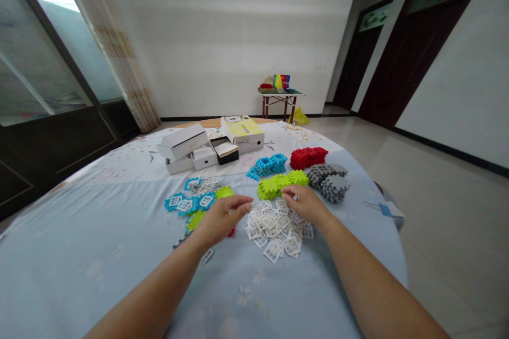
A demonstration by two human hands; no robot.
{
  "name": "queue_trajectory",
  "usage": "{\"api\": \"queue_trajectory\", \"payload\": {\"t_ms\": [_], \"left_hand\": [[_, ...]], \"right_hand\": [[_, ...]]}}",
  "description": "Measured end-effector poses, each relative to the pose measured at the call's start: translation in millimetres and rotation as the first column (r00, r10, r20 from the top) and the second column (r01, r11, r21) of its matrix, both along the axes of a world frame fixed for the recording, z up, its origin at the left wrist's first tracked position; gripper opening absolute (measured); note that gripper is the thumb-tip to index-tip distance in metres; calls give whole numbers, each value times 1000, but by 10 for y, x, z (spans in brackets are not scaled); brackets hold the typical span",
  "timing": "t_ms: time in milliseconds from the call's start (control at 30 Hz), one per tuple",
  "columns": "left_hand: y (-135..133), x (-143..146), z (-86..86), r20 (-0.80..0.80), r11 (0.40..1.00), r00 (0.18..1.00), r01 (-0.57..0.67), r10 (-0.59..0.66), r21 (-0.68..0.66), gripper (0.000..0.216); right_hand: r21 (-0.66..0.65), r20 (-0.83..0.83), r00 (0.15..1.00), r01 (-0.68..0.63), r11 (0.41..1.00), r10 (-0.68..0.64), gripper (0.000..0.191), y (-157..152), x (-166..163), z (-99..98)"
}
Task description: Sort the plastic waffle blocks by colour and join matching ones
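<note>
My left hand (pixel 222 218) hovers palm down over loose flat tiles, fingers curled and reaching toward a pile of small white lattice pieces (pixel 274 229). A red bit shows under its palm. My right hand (pixel 304 204) rests at the far edge of that white pile, fingers pinched together on something small that I cannot make out. Just beyond the hands lies a stack of lime green interlocking tiles (pixel 280 184). Blue and green tiles with white inserts (pixel 194 202) are spread to the left.
Blue (pixel 267 165), red (pixel 308 157) and grey (pixel 329 180) tile stacks lie further back on the round table with its pale floral cloth (pixel 99 254). White and yellow boxes (pixel 210 145) stand behind. A small table with colourful items (pixel 280 90) is by the wall.
</note>
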State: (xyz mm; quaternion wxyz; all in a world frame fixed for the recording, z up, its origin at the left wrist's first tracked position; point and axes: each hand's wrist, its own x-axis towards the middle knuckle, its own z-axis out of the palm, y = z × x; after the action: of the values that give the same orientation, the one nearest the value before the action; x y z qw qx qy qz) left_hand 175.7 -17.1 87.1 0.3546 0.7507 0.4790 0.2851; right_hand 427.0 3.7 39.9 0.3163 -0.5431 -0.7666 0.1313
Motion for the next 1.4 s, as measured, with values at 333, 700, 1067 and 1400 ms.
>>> {"api": "queue_trajectory", "payload": {"t_ms": [333,700,1067,1400], "left_hand": [[318,-524,1,-145,965,964,-196,222,173,42],[483,-1001,-68,-464,961,844,-200,268,191,40],[679,-1328,-499,-317,785,730,-482,605,389,40],[680,-1392,-570,-256,737,715,-513,650,440,40]], "right_hand": [[-9,19,1000,-7,1000,7,24,-12,-19,-6],[23,14,997,-77,997,77,22,-50,-168,4],[36,216,918,-347,937,332,23,123,-1149,233],[-37,332,893,-309,950,303,31,560,-1509,10]]}}
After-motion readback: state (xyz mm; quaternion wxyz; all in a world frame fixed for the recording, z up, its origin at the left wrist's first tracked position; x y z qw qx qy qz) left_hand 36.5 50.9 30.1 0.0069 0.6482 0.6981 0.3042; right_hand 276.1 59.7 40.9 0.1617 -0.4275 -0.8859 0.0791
